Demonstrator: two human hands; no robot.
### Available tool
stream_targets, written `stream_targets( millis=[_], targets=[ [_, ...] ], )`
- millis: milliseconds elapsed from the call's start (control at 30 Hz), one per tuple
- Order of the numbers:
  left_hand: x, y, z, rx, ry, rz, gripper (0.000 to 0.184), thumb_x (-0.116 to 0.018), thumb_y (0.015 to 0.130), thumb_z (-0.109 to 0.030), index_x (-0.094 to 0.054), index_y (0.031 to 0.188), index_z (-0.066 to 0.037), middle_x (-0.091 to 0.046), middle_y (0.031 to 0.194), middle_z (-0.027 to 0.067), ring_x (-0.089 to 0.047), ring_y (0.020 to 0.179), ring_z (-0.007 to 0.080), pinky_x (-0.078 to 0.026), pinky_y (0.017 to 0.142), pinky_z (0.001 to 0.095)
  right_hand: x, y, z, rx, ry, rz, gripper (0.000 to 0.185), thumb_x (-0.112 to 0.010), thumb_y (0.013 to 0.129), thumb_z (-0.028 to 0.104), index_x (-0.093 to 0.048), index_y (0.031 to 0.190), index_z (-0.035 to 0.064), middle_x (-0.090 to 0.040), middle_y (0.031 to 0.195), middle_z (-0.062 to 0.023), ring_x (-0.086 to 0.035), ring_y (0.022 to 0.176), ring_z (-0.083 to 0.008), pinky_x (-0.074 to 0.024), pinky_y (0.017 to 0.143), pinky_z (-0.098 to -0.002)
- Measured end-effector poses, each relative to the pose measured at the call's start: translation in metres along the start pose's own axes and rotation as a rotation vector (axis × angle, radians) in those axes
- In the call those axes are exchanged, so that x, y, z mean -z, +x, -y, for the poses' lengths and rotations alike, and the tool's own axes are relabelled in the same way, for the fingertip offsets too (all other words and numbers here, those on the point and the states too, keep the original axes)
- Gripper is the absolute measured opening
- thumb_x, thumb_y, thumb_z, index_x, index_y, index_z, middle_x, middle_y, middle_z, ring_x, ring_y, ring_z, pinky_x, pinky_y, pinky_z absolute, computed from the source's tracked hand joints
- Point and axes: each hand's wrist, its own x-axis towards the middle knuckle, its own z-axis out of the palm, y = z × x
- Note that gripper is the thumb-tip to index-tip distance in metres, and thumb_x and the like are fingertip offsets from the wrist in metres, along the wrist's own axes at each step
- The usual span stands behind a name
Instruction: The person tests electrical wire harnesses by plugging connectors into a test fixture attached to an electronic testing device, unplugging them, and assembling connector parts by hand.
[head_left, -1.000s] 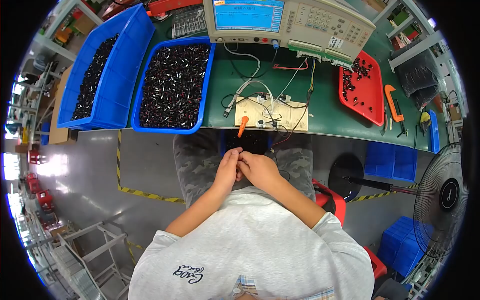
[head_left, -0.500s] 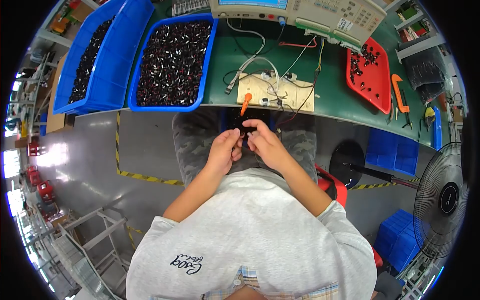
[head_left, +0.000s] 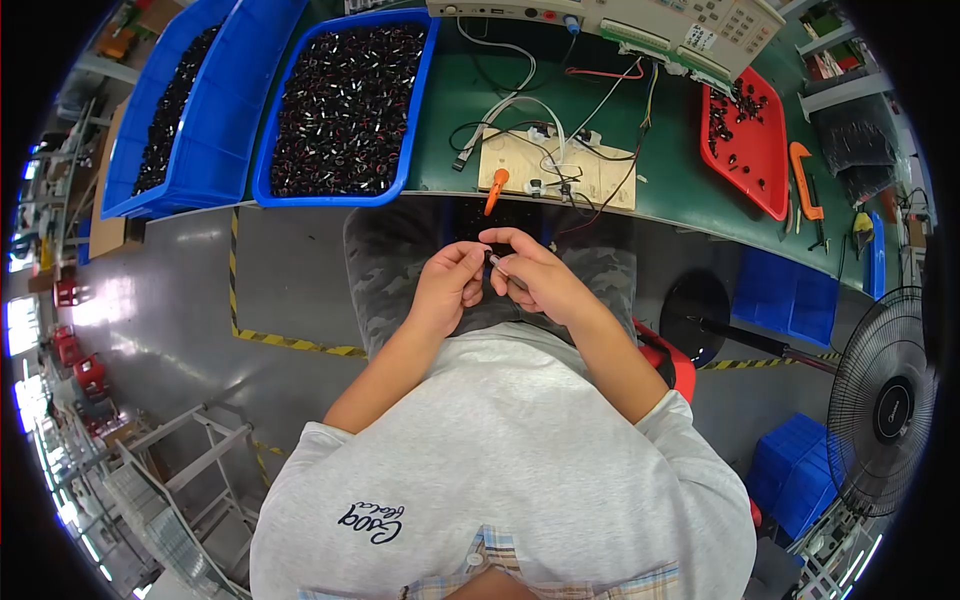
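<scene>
In front of my lap, just below the bench edge, my left hand (head_left: 450,285) is closed in a pinch, thumb against the index finger. My right hand (head_left: 543,283) is closed too, its thumb and fingers pressed together with the index finger raised and bent. Between the fingertips of both hands sits a small dark part with a pale, shiny end (head_left: 492,258); its exact kind is too small to make out. An orange-handled tool (head_left: 496,190) hangs over the bench edge just above the hands.
A blue tray (head_left: 405,150) full of small black parts and a blue bin (head_left: 205,130) stand at left. A wired board (head_left: 610,185) lies below the bench instrument (head_left: 680,30). A red tray (head_left: 760,150) holds more parts at right. A fan (head_left: 890,400) stands at lower right.
My hands have come closer together, and the small part now shows between their fingertips. The whole view has shifted slightly, with the bench sitting a little higher.
</scene>
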Motion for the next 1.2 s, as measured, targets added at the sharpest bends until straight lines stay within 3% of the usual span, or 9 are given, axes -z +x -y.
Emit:
stream_targets(
  millis=[300, 367, 467, 667, 767, 867, 967, 1000, 1200],
  targets=[
    [0.01, 0.001, -0.002, -0.012, 0.129, 0.041, 0.015, -0.061, 0.102, -0.019, -0.064, 0.109, -0.006, -0.053, 0.076, -0.0006, -0.042, 0.053, 0.0062, -0.035, 0.047, 0.0219, 0.003, 0.007, -0.012, 0.048, -0.109, -0.002, 0.047, -0.046, 0.099, 0.013, -0.041, 0.146, 0.0099, -0.056, 0.08, -0.0017, -0.033, 0.05, -0.0017, -0.0231, 0.043, -0.019],
    [0.011, 0.0, -0.002, 0.039, 0.005, 0.083, 0.015, -0.061, 0.102, -0.02, -0.064, 0.11, -0.007, -0.053, 0.076, -0.0006, -0.042, 0.052, 0.0065, -0.035, 0.047, 0.0221, 0.001, 0.004, -0.004, -0.006, -0.078, 0.02, 0.047, -0.047, 0.1, 0.012, -0.041, 0.146, 0.0099, -0.057, 0.08, -0.0016, -0.033, 0.05, -0.0014, -0.0231, 0.042, -0.0185],
    [0.008, -0.003, 0.0, 0.085, -0.082, 0.096, 0.016, -0.061, 0.102, -0.021, -0.064, 0.11, -0.007, -0.053, 0.076, -0.0005, -0.042, 0.052, 0.0067, -0.034, 0.047, 0.0224, 0.01, 0.0, 0.004, -0.065, 0.041, 0.098, 0.046, -0.05, 0.1, 0.012, -0.042, 0.145, 0.0077, -0.058, 0.078, -0.0009, -0.04, 0.058, -0.0042, -0.0307, 0.051, -0.0212],
    [0.002, -0.001, 0.001, 0.019, 0.106, 0.031, 0.016, -0.062, 0.102, -0.021, -0.064, 0.109, -0.006, -0.053, 0.076, -0.0002, -0.042, 0.052, 0.0065, -0.033, 0.047, 0.0215, -0.001, 0.001, -0.016, 0.259, -0.383, -0.101, 0.041, -0.048, 0.101, 0.011, -0.047, 0.141, 0.0071, -0.058, 0.08, 0.0003, -0.045, 0.067, -0.0054, -0.0364, 0.06, -0.0217],
    [-0.002, -0.001, 0.0, -0.009, 0.211, 0.022, 0.017, -0.061, 0.103, -0.02, -0.064, 0.109, -0.005, -0.053, 0.076, -0.0001, -0.042, 0.052, 0.006, -0.033, 0.047, 0.0213, 0.002, 0.002, -0.014, 0.135, -0.249, -0.082, 0.04, -0.048, 0.101, 0.011, -0.048, 0.14, 0.0071, -0.058, 0.079, 0.0007, -0.045, 0.067, -0.0055, -0.0365, 0.06, -0.0218],
    [-0.003, -0.001, 0.0, -0.025, 0.236, 0.018, 0.022, -0.057, 0.104, -0.023, -0.063, 0.112, -0.003, -0.053, 0.076, 0.0, -0.042, 0.052, 0.0057, -0.033, 0.047, 0.0214, 0.003, 0.005, -0.018, 0.16, -0.195, -0.106, 0.034, -0.049, 0.103, 0.016, -0.052, 0.136, 0.0077, -0.055, 0.075, 0.0023, -0.042, 0.06, -0.0037, -0.0336, 0.052, -0.0211],
    [-0.018, -0.003, 0.0, 0.011, 0.113, 0.001, 0.029, -0.054, 0.106, -0.026, -0.062, 0.117, -0.001, -0.053, 0.074, -0.0002, -0.041, 0.051, 0.0055, -0.032, 0.046, 0.0217, -0.001, 0.006, -0.012, 0.173, 0.131, -0.183, 0.028, -0.049, 0.105, 0.023, -0.056, 0.129, 0.0084, -0.049, 0.07, 0.0043, -0.036, 0.051, -0.0015, -0.0267, 0.043, -0.0205],
    [-0.023, -0.005, 0.0, 0.028, 0.053, -0.009, 0.032, -0.053, 0.106, -0.027, -0.062, 0.119, 0.0, -0.053, 0.073, -0.0003, -0.041, 0.05, 0.0055, -0.031, 0.045, 0.0218, -0.005, 0.008, -0.011, 0.27, 0.193, -0.272, 0.025, -0.049, 0.107, 0.029, -0.059, 0.12, 0.0097, -0.043, 0.065, 0.006, -0.03, 0.044, -0.0007, -0.0203, 0.038, -0.0203],
    [-0.013, -0.005, 0.005, 0.069, 0.112, -0.027, 0.03, -0.047, 0.107, -0.023, -0.06, 0.121, -0.001, -0.053, 0.076, 0.0001, -0.041, 0.052, 0.0061, -0.033, 0.047, 0.0219, -0.003, 0.014, 0.0, 0.3, 0.396, -0.351, 0.022, -0.047, 0.107, 0.03, -0.057, 0.113, 0.0112, -0.041, 0.066, 0.0061, -0.029, 0.044, -0.0024, -0.0217, 0.038, -0.0206]
  ],
)
